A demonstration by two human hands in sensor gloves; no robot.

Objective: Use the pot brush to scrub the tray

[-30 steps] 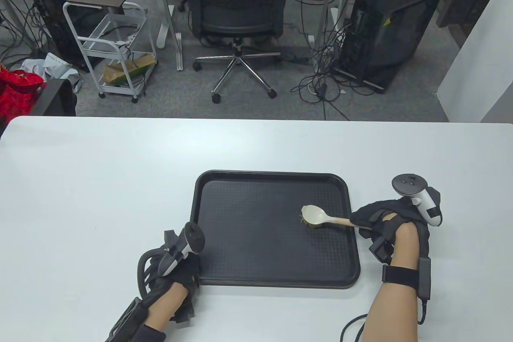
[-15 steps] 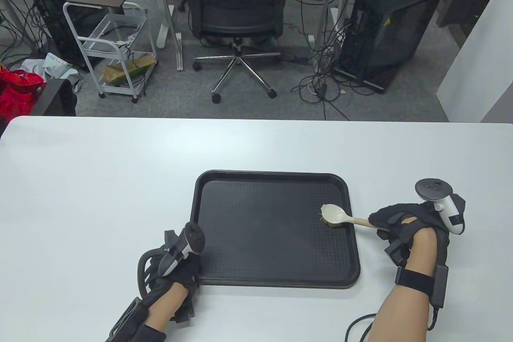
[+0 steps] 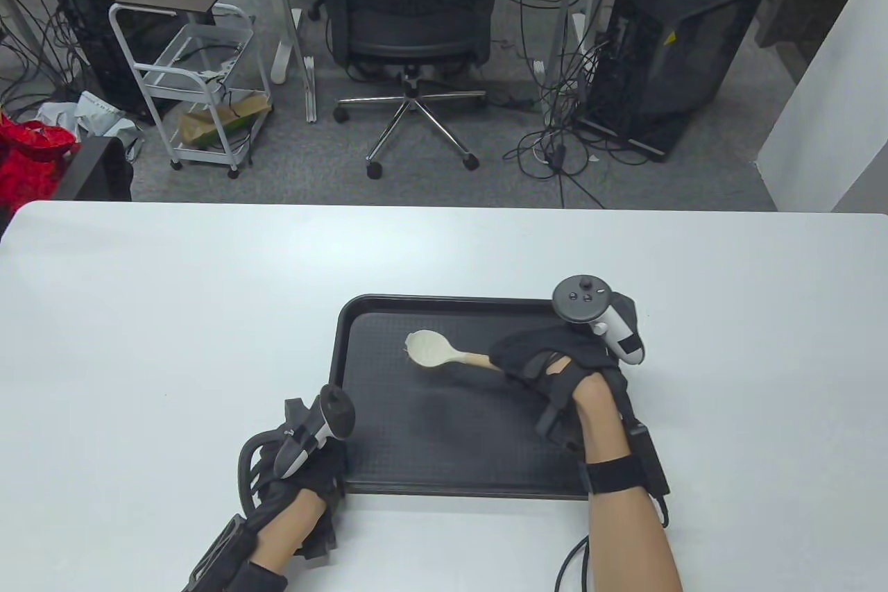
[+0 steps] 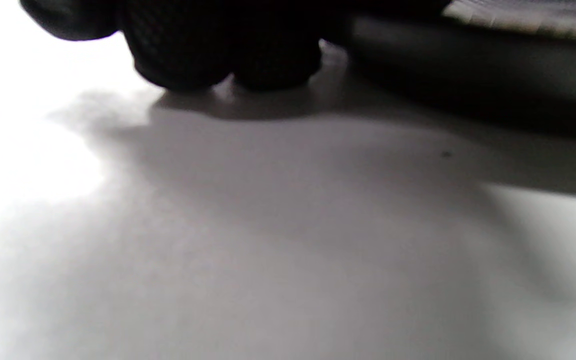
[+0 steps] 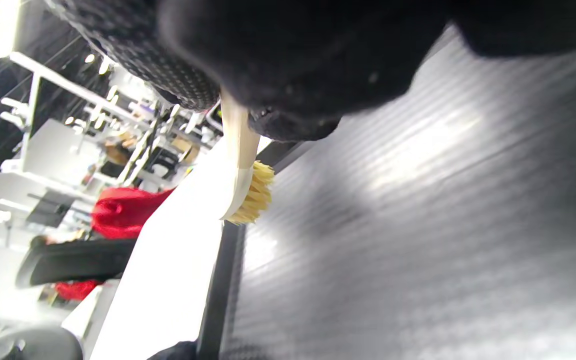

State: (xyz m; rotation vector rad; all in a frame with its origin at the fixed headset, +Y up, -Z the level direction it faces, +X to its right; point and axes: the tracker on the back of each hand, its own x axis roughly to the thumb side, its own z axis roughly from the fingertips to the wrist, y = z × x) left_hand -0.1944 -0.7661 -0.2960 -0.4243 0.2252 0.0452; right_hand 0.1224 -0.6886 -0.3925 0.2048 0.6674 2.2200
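A black rectangular tray (image 3: 444,436) lies on the white table (image 3: 173,314). My right hand (image 3: 538,356) hovers over the tray's right half and grips the wooden handle of the pot brush (image 3: 431,349). The cream brush head sits on the tray's far left part, bristles down. In the right wrist view the yellow bristles of the brush (image 5: 250,197) meet the ribbed tray floor (image 5: 418,225) near its rim. My left hand (image 3: 312,467) holds the tray's near left corner. Its curled fingers (image 4: 183,60) touch the table beside the tray rim (image 4: 468,85).
Behind the table stand an office chair (image 3: 413,2), a white wire cart (image 3: 201,71) and a black computer tower (image 3: 666,57) among floor cables. A red bag (image 3: 28,155) lies at the far left. White table surface surrounds the tray on all sides.
My right hand first slid the brush right to the tray's right rim, then swept it far left across the tray. The left hand and the tray stayed still.
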